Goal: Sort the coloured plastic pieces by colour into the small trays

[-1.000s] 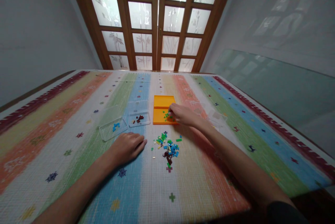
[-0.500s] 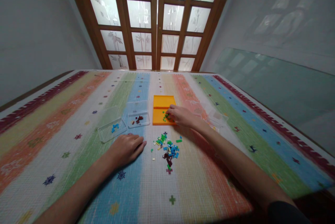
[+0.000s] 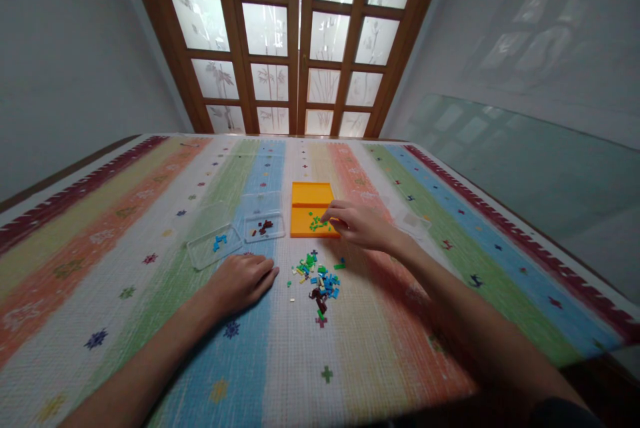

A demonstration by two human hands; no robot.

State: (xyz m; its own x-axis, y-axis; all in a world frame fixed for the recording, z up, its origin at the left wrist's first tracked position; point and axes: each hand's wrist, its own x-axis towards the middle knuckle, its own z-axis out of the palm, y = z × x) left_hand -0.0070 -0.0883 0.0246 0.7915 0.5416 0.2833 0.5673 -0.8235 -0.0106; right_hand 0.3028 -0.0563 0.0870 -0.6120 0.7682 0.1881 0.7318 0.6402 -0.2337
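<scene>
My right hand (image 3: 355, 223) hovers over the right side of an open orange box (image 3: 302, 228), its fingertips slightly apart and nothing visible between them. Small green bricks (image 3: 317, 223) lie in the near half of that box, just left of the fingertips. My left hand (image 3: 249, 278) rests flat on the tablecloth, holding nothing. Between the hands and nearer to me is a loose pile of small building bricks (image 3: 325, 283) in blue, green, pale yellow and dark brown.
A clear plastic box with blue bricks (image 3: 219, 243) stands at the left. Beside it, another clear box holds brown bricks (image 3: 265, 227). Partly behind my right forearm sits a further clear container (image 3: 414, 221). A striped cloth (image 3: 295, 361) covers the table.
My right hand has shifted slightly right and its fingers have loosened. More green bricks now show in the orange box. My left hand stays in place.
</scene>
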